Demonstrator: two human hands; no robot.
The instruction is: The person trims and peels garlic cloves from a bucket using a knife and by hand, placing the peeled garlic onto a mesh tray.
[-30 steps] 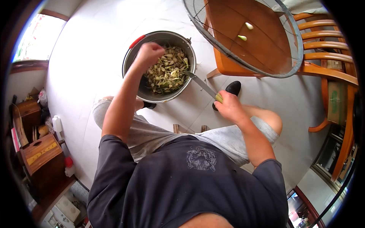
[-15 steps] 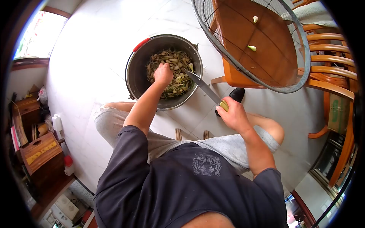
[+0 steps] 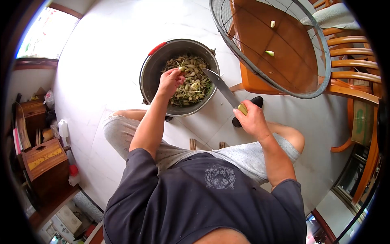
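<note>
My left hand point(image 3: 170, 80) is closed over the metal bucket point(image 3: 149, 87), pinching a small scallion-like bulb point(image 3: 181, 69) between thumb and fingers. Below it, a heap of similar bulbs with roots and green stems point(image 3: 196, 83) fills the lower part of the bucket. In my right hand point(image 3: 252, 117) is a knife point(image 3: 222, 90), gripped by its yellowish handle. Its broad blade slants up and left, with the tip over the bucket's right rim. Two trimmed bulbs, one pale point(image 3: 273, 24) and one greenish point(image 3: 269, 53), lie in the mesh sieve point(image 3: 283, 92).
The sieve rests on a wooden chair point(image 3: 256, 83) at upper right, with a pale cloth point(image 3: 335, 17) near its backrest. A dark shoe point(image 3: 255, 103) stands on the tiled floor between bucket and chair. Wooden boxes point(image 3: 44, 158) are at far left.
My left hand has lifted out of the heap and now shows a bulb at its fingertips. The knife stays in my right hand, almost unmoved. The view has shifted slightly.
</note>
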